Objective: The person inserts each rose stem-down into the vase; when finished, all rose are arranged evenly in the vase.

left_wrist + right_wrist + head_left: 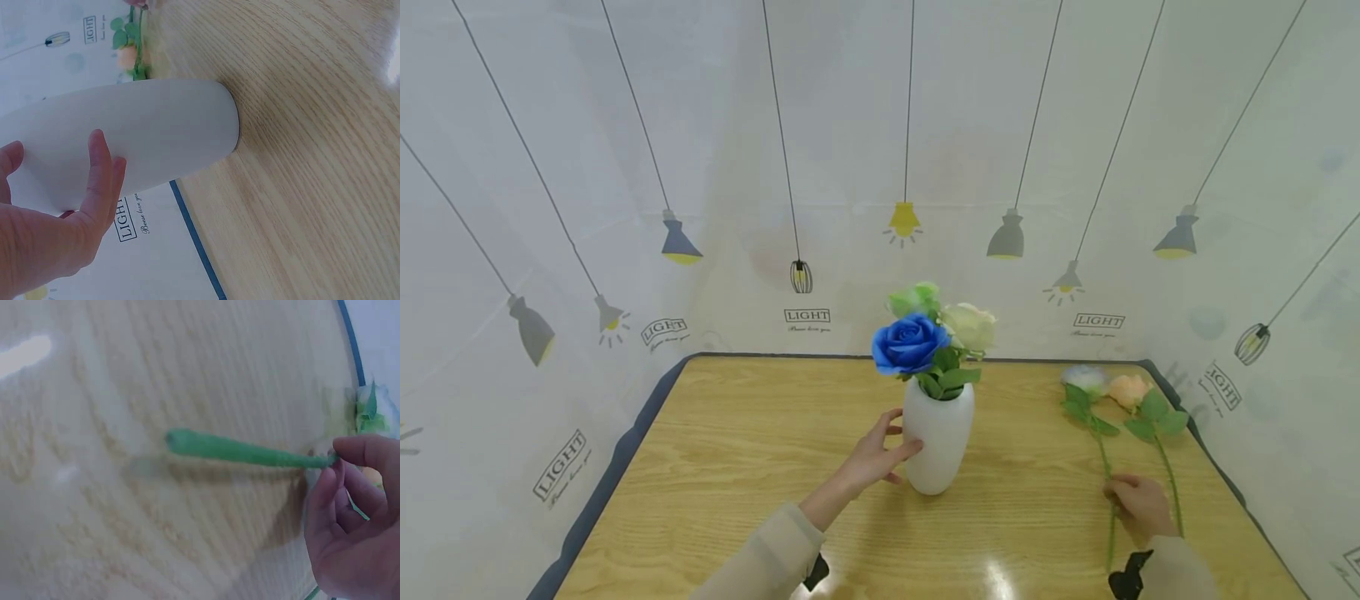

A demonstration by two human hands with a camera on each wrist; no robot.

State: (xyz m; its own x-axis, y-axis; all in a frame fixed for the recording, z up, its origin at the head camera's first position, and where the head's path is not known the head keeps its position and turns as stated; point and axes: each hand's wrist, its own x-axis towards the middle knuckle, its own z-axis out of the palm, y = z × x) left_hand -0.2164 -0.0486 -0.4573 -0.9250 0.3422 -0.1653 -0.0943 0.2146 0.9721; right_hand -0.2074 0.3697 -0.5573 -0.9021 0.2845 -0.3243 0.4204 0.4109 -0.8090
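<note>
A white vase [938,442] stands upright near the middle of the table. It holds a blue rose [910,343], a creamy white rose [970,327] and a green flower [916,298]. My left hand [871,457] is at the vase's left side, with fingers and thumb curved round it. On the right, my right hand [1142,502] pinches the green stem [244,451] of a pale bluish-white rose [1084,380] between thumb and fingers. The stem's cut end points toward me, above its shadow on the wood. Beside it lies a peach rose [1127,392], its stem partly behind my right hand.
The wooden table [760,450] has a dark border along its back and sides. A pale cloth wall [842,125] printed with hanging lamps rises behind it and on both sides.
</note>
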